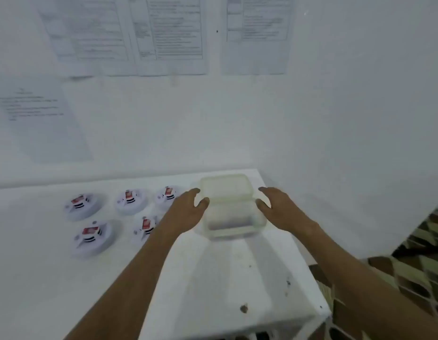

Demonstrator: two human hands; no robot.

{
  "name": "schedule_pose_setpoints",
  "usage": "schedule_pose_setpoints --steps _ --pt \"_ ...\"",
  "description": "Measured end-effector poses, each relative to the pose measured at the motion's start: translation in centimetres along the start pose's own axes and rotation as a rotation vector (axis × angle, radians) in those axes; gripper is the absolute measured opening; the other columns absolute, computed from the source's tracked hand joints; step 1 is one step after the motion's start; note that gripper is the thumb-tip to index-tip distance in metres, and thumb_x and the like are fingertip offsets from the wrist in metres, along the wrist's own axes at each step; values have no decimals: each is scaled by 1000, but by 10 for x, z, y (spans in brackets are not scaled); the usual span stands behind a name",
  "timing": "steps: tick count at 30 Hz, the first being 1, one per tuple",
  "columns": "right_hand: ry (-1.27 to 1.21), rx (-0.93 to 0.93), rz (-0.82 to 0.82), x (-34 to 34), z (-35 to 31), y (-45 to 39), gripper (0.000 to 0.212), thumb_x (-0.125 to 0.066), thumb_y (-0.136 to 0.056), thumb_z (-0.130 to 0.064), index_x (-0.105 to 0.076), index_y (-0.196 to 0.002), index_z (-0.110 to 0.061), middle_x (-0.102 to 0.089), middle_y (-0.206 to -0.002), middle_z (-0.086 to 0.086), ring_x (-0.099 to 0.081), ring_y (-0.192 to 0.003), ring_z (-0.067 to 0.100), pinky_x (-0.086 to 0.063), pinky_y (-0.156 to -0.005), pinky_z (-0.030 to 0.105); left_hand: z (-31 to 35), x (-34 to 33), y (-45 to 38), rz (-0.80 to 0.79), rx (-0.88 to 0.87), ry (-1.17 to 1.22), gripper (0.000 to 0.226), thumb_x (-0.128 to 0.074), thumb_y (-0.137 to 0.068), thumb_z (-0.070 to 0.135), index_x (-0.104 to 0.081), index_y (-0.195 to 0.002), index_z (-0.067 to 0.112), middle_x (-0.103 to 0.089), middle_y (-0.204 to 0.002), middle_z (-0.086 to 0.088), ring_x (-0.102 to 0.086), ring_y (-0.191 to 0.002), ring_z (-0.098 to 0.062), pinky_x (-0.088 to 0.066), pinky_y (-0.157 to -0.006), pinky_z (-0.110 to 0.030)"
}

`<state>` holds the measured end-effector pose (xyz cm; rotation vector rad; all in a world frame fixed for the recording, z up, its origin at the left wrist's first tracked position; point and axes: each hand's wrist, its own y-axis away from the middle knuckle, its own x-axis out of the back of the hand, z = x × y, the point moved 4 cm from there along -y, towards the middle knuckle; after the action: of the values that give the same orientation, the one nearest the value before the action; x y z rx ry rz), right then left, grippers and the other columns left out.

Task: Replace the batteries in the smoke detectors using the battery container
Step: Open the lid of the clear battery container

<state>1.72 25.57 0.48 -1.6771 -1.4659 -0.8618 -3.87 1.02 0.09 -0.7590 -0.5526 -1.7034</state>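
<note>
Now left hand and right hand, fingers relaxed, flanking plastic box on table, lid raised, grasp not discernible.

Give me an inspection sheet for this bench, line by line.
Surface: white table, a few dark specks near the front edge.
Job's things: five smoke detectors face-up in two rows at left; clear plastic box at right, lid open; contents too blurred to tell.
Clutter: nothing seen.
Hands: left hand and right hand flank the box, fingers relaxed, no grip on it.
Cables: nothing seen.
Surroundings: white wall with printed sheets; patterned floor at right.
</note>
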Motion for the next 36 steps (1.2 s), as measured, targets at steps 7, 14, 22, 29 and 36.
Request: schedule_pose_setpoints --steps 7,14,22,29,36 --pt "-257 -94 -161 -24 19 -1 59 -40 -102 -41 -21 -153 -17 -44 -142 14 -41 -135 29 -34 -106 37 9 -36 22 87 252 130 56 -42 -100 36 -29 -147 8 -59 -101 -5 -55 -99 -22 -34 -82 -27" --pt "-364 -118 -192 -38 18 1 59 -38 -102 -41 -18 -154 -20 -35 -149 13 -36 -138 27 -28 -111 35 1 -50 21 136 313 170 60 -42 -97 44 -27 -147 13 -63 -120 -16 -58 -112 -31 -45 -93 -38" --pt "-471 -126 -162 -46 25 36 48 -41 -101 -34 -24 -145 -27 -40 -121 5 -48 -95 11 -33 -86 27 1 -71 55 121 277 208 58 -44 -98 43 -31 -147 15 -39 -149 -6 -38 -136 -22 -31 -107 -33" --pt "-523 -52 -205 -46 25 36 46 -40 -103 -33 -19 -142 -19 -55 -115 2 -55 -91 0 -42 -66 -1 7 -72 59 16 256 271 55 -35 -100 46 -19 -145 18 -44 -134 -6 -47 -115 -21 -37 -90 -30" --pt "-505 -81 -211 -44 27 37 52 -42 -101 -41 -17 -144 -25 -55 -128 6 -56 -103 18 -42 -64 0 7 -62 60 111 279 230 56 -49 -95 47 -29 -137 16 -58 -103 -6 -54 -83 -14 -39 -60 -22"
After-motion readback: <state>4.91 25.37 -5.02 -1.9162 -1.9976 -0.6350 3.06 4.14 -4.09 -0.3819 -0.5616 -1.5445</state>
